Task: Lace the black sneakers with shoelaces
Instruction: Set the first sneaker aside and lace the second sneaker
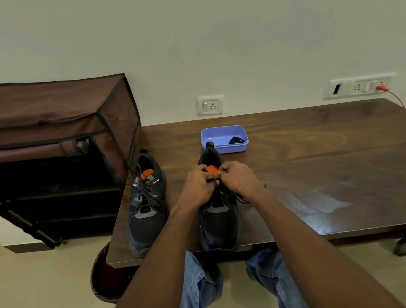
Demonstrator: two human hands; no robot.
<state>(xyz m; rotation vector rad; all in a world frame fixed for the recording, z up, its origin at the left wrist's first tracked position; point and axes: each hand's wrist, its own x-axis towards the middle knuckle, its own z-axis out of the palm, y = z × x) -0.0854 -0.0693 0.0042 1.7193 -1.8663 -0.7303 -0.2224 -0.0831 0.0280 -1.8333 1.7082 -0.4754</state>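
Fingers [205, 175] of both hands curl in tight over the right sneaker [218, 216], working at the top eyelets just below its orange tongue tab [212, 169]. Left hand [198, 187] pinches the lace [240, 197] on its side, right hand [236, 179] pinches on the other, and the two hands nearly touch over the tongue. Loose lace trails off the shoe's right side onto the desk [321, 168]. That sneaker stands at the desk's near edge, toe toward the person, heel toward the wall.

Just to its left stands the left sneaker [146, 205], same way round, black lace already crossed up its front and lying slack. Behind the right sneaker, near its heel, sits a purple tub [224, 139] with a small dark bundle [236, 140] in it; what it is, I cannot tell.

Left of the desk stands a brown fabric rack [48, 142], flap up. Two sockets [210, 105] sit on the wall, a red cable [392, 94] plugged into the far right one. Blue jeans [196, 289] show below the desk.
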